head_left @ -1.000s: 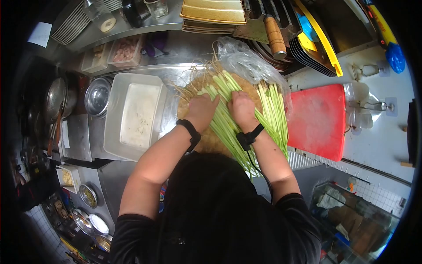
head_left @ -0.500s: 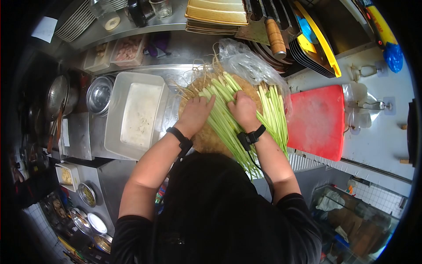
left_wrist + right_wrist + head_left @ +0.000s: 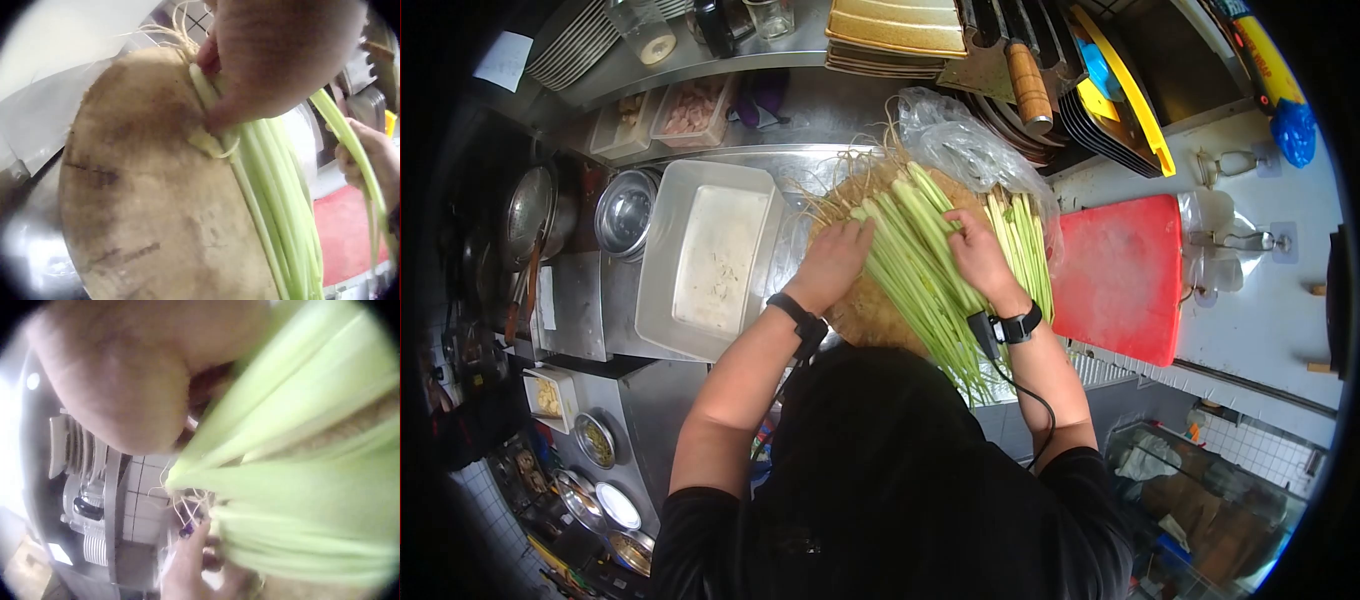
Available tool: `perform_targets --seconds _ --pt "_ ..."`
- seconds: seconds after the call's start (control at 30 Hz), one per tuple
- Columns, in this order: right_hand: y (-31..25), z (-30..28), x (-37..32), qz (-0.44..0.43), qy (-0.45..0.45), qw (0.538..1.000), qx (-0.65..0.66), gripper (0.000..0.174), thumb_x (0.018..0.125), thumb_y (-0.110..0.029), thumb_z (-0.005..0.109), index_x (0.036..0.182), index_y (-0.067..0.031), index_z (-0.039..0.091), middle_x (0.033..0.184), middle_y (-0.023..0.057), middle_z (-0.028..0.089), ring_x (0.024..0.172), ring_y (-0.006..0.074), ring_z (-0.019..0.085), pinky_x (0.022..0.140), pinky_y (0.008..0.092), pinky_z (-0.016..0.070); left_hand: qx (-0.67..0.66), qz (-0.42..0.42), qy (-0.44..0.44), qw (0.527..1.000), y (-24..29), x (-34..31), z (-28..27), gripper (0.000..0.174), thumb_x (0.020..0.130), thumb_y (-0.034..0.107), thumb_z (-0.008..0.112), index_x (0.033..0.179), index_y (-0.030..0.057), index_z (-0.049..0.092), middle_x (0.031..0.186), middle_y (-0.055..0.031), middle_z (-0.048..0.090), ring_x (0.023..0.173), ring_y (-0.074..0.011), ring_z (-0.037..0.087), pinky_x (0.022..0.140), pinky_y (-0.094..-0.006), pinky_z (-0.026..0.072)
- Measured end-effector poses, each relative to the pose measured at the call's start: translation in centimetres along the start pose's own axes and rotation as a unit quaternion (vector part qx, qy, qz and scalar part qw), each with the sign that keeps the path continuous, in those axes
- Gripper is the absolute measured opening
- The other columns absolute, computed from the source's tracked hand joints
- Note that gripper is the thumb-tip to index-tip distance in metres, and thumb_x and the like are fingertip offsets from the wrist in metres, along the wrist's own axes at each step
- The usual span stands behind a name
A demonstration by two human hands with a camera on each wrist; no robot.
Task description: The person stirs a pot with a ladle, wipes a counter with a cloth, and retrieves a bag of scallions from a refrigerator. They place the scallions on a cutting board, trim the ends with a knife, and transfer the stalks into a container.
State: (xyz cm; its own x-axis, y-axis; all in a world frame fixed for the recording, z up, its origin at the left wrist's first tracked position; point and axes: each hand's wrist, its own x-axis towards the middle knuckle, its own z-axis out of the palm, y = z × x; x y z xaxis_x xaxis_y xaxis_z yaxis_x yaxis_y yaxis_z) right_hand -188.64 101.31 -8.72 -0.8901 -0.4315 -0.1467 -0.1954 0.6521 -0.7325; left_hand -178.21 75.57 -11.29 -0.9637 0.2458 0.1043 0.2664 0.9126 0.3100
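Long green celery stalks (image 3: 905, 265) with stringy roots (image 3: 181, 37) lie in a bundle over a round wooden chopping block (image 3: 144, 187). My left hand (image 3: 830, 262) is at the root end, on the left edge of the bundle; in the left wrist view its thumb and fingers pinch around the stalk there. My right hand (image 3: 983, 262) is at the bundle's right side. In the left wrist view the right hand (image 3: 369, 153) grips a few stalks (image 3: 340, 128) lifted apart from the others. A peeled strip (image 3: 209, 142) hangs by the left thumb.
Left of the block stands a white plastic tub (image 3: 710, 270) with small scraps inside. A second celery pile (image 3: 1025, 250) lies at right, partly under a clear plastic bag (image 3: 960, 130). Beyond it is a red cutting board (image 3: 1120, 275). A wooden-handled cleaver (image 3: 1027, 90) hangs at the back shelf.
My right hand has shifted right and toward my body, drawing a few stalks away from the bundle. The left hand has slid slightly left and nearer to me, still at the root end.
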Motion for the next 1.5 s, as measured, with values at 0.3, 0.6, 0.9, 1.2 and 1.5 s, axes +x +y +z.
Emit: perform_targets --seconds 0.3,0.6,0.9,1.2,1.5 --pt "-3.2 6.7 -2.6 -0.062 0.008 0.995 -0.078 0.026 0.096 -0.009 0.057 0.121 -0.0037 0.06 0.087 0.0269 0.069 0.082 0.0443 0.068 0.073 0.053 0.0552 -0.069 -0.012 0.099 0.993 -0.4 -2.2 2.1 0.055 0.087 -0.002 0.054 0.141 -0.0074 0.048 0.13 -0.0219 0.06 0.106 -0.0347 0.06 0.097 -0.0422 0.0505" --pt "-3.7 7.0 -2.5 -0.145 0.062 0.974 -0.163 0.017 0.091 -0.008 0.062 0.108 -0.0028 0.063 0.087 0.0225 0.064 0.081 0.0416 0.068 0.071 0.0504 0.0571 -0.033 -0.012 0.057 0.998 -0.2 -2.2 2.1 0.062 0.086 0.001 0.061 0.146 -0.0066 0.047 0.132 -0.022 0.056 0.11 -0.0364 0.06 0.1 -0.0418 0.0503" --pt "2.0 6.3 2.0 -0.114 0.07 0.957 -0.257 0.004 0.089 -0.007 0.062 0.089 -0.0027 0.061 0.083 0.019 0.069 0.076 0.0377 0.071 0.067 0.0463 0.058 -0.009 -0.002 0.069 0.998 0.0 -1.8 2.1 0.062 0.085 -0.001 0.058 0.146 -0.0066 0.047 0.129 -0.0233 0.057 0.109 -0.036 0.061 0.099 -0.0419 0.0511" --pt "0.9 6.7 3.5 -0.134 0.1 0.957 -0.237 0.001 0.086 -0.002 0.06 0.087 -0.0027 0.06 0.081 0.0198 0.069 0.075 0.037 0.071 0.066 0.0447 0.0588 -0.004 -0.011 0.054 0.998 0.4 -1.8 1.5 0.062 0.085 0.001 0.059 0.146 -0.0057 0.048 0.128 -0.0219 0.057 0.11 -0.0348 0.06 0.099 -0.0415 0.0513" --pt "1.0 6.6 3.7 -0.175 0.1 0.961 -0.188 0.007 0.086 -0.008 0.067 0.092 -0.0037 0.065 0.085 0.0183 0.067 0.079 0.0371 0.069 0.07 0.0471 0.0577 0.007 -0.007 0.062 0.998 0.2 -1.8 1.9 0.063 0.085 0.0 0.059 0.147 -0.0054 0.047 0.126 -0.0202 0.058 0.109 -0.0342 0.06 0.099 -0.0407 0.0514"
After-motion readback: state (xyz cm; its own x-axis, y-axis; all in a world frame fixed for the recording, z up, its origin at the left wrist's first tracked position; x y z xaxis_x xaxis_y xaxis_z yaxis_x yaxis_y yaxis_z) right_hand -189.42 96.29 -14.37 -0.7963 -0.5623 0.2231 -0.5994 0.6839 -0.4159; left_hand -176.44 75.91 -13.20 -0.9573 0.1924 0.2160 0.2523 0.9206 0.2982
